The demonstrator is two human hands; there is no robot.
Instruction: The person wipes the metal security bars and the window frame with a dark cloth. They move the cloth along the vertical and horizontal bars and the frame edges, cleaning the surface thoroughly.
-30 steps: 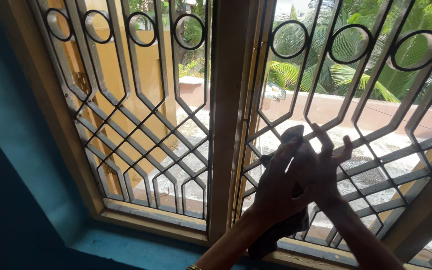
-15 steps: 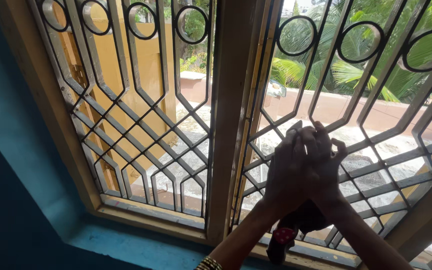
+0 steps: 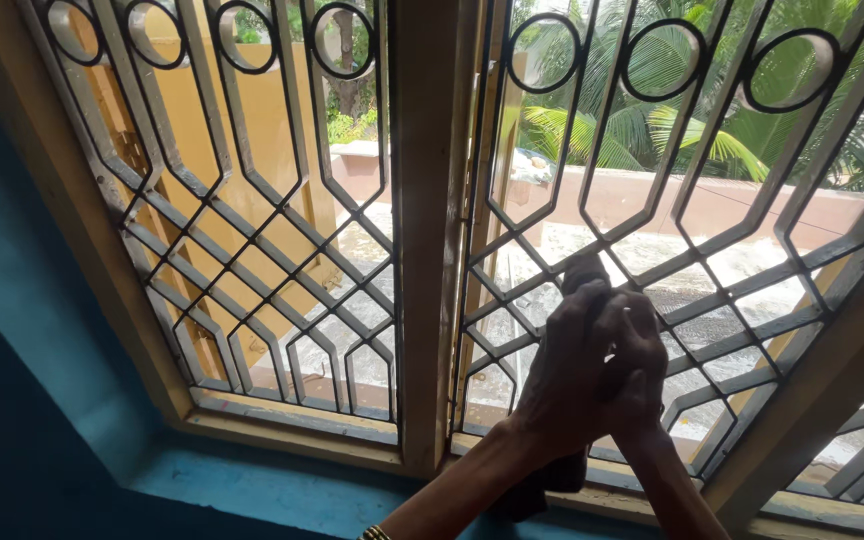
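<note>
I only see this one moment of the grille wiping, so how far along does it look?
Done: nothing can be told; no bar looks plainly cleaner than another. In hand: the left hand and right hand press a dark cloth against the right grille panel, low down. Left: that panel's upper rings and the left grille panel have no hand on them.

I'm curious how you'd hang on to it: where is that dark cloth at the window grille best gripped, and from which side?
Probably at its bunched upper part, coming from the room side. The dark cloth is pressed against the window grille, whose bars block the far side. Both the left hand and right hand already close over it there; its loose tail hangs below.
</note>
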